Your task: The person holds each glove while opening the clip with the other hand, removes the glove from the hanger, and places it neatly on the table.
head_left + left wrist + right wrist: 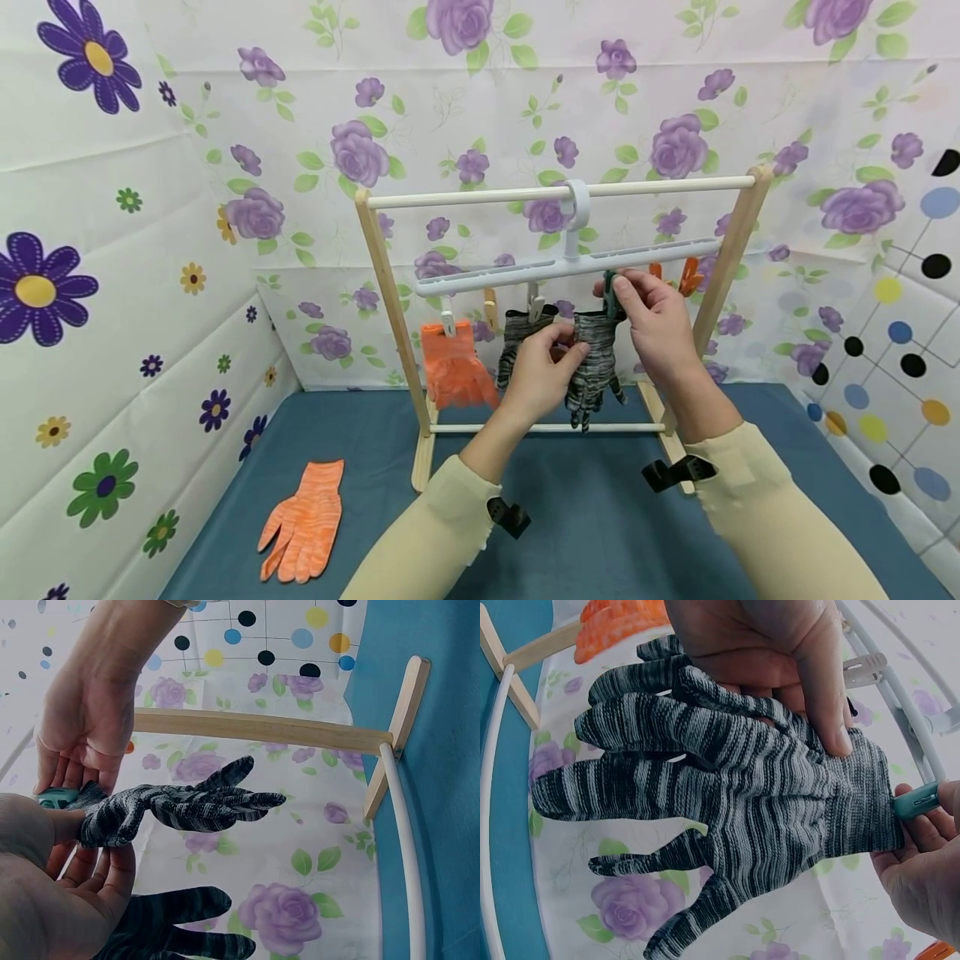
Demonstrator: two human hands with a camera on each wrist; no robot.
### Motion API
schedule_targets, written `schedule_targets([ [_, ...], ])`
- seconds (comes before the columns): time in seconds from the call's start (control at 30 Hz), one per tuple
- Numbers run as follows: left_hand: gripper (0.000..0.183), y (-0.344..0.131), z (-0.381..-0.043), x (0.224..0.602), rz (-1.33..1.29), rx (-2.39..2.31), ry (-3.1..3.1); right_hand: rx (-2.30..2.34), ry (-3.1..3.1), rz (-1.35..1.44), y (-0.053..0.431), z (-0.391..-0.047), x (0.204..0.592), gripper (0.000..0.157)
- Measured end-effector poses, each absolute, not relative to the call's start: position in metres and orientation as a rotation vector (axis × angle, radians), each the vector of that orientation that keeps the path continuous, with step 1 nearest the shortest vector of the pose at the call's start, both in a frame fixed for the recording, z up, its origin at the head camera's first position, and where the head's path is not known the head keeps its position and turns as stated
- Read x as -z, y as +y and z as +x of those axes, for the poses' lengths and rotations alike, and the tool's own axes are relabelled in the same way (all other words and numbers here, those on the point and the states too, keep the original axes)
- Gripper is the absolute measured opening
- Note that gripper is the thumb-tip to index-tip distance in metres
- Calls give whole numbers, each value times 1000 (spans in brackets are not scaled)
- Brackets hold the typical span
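A black-and-grey striped knitted glove [596, 362] is hanging fingers-down beneath a pale grey plastic hanger [495, 277]. At its 9 o'clock, the left hand [538, 379] is pinching the cuff between thumb and fingers. At its 2 o'clock, the right hand [660, 325] is grasping a dark green clothespin [610, 293], whose tip is meeting the cuff's edge; whether it is biting the fabric, I cannot tell. Towards 10 o'clock, a matching striped glove [516, 337] is dangling from a whitish clip [536, 304], and farther out at 9, a bright orange knitted glove [453, 367] is hanging likewise. The hanger is hooking over the white top bar of a pale wooden rack [393, 308], which is standing on a blue-covered desk [600, 525]. At 8 o'clock, another orange glove [307, 521] is lying flat there. Purple-rose sheeting [465, 117] is covering the wall at 12, daisy-printed sheeting [90, 200] is rising at 9, and dotted sheeting [892, 367] is lining 3.
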State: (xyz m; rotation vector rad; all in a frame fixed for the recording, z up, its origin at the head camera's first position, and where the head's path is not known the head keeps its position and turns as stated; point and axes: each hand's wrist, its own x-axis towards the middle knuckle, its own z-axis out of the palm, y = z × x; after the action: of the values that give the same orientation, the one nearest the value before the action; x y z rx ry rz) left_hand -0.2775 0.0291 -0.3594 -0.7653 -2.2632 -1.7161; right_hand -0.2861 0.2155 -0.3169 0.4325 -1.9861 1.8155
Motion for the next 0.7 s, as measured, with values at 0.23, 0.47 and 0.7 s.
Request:
schedule_targets([
  [0.23, 28, 31, -278, 361, -775, 1687, -2279, -1830, -1967, 443, 220, -285, 315, 43],
  [0.47, 30, 31, -276, 363, -790, 1711, -2269, -1825, -1982, 422, 222, -282, 316, 47],
  [0.7, 32, 29, -267, 361, -797, 1732, -2256, -1830, -1997, 472, 224, -278, 319, 53],
])
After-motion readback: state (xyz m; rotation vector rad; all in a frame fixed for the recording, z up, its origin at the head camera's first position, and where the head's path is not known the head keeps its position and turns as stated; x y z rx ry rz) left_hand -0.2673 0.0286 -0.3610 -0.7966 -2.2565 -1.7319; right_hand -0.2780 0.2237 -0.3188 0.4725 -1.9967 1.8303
